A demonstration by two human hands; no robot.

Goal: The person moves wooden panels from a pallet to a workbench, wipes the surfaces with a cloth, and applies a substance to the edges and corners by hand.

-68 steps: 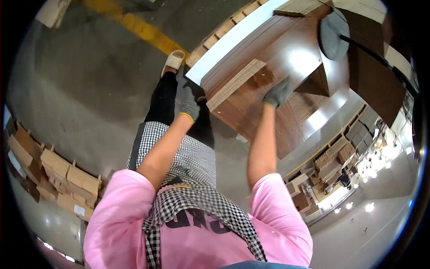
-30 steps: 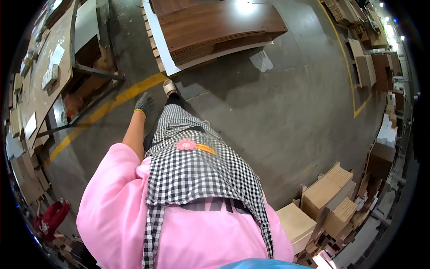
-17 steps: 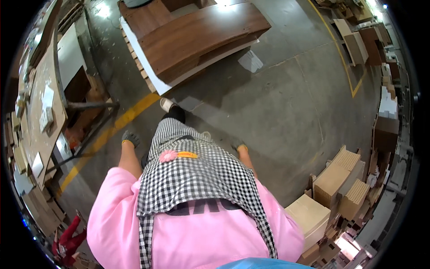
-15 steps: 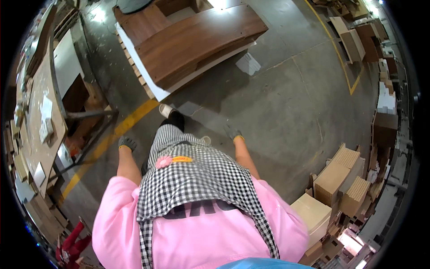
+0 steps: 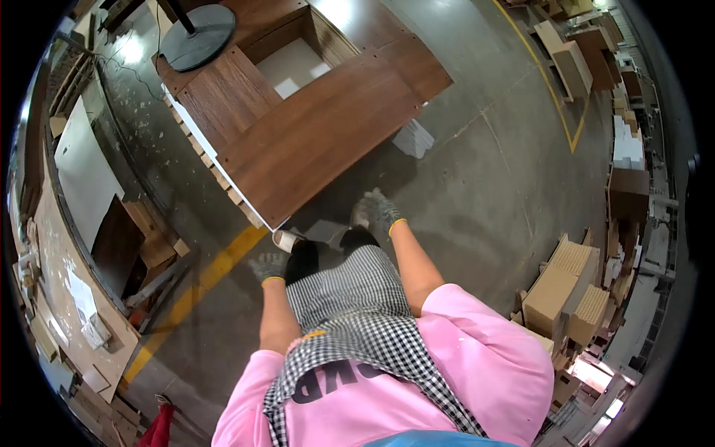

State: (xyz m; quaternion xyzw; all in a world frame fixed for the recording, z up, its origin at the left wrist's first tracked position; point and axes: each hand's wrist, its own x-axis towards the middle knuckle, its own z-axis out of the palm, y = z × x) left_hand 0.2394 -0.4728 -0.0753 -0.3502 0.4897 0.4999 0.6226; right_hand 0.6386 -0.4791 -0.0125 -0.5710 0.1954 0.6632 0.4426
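My left hand [image 5: 268, 266] wears a grey work glove and hangs by my left leg, its fingers loosely curled and holding nothing. My right hand [image 5: 380, 209], also gloved, reaches forward with fingers spread near the front corner of a large brown wooden panel [image 5: 320, 134]. It does not touch the panel. The panel lies flat on a stack with a white edge, over a wooden cabinet box [image 5: 298, 52] with a white inner bottom. I wear a pink top and a checked apron.
A round black stand base [image 5: 197, 26] sits at the back of the stack. A yellow floor line [image 5: 201, 283] runs to the left. Boards and a workbench [image 5: 82, 223] line the left side. Cardboard boxes [image 5: 558, 290] stand at the right. A white sheet [image 5: 413, 138] lies on the concrete.
The view swung from my hands pressed on the raised panel, to facing away, then back to the stack. Both hands let go and now hang free, the right lifting forward.
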